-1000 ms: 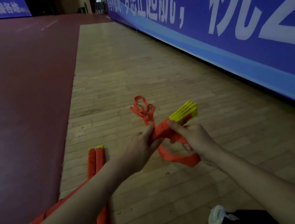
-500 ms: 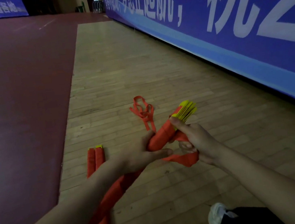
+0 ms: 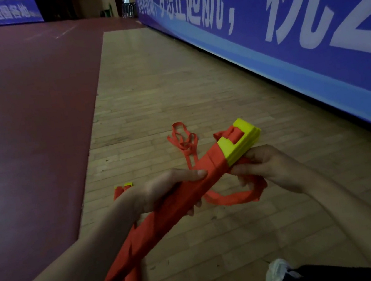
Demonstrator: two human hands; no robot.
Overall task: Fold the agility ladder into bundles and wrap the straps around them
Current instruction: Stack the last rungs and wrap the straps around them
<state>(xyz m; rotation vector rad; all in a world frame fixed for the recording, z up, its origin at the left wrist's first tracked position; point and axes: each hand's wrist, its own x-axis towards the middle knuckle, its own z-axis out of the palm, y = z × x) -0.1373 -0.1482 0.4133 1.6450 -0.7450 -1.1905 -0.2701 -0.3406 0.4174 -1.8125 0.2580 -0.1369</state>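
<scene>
Pointing up-right at the blue wall [image 3: 284, 38], the long bundle [image 3: 211, 161] is gripped by the left hand [image 3: 162, 188] and right hand [image 3: 272, 168], with open floor [image 3: 150, 97] around

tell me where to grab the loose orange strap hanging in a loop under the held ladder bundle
Likely pinch the flat bottom run of the loose orange strap loop, coming from below and the right. There it hangs free and lies flat, clear of the folded orange and yellow ladder bundle above it.
</scene>
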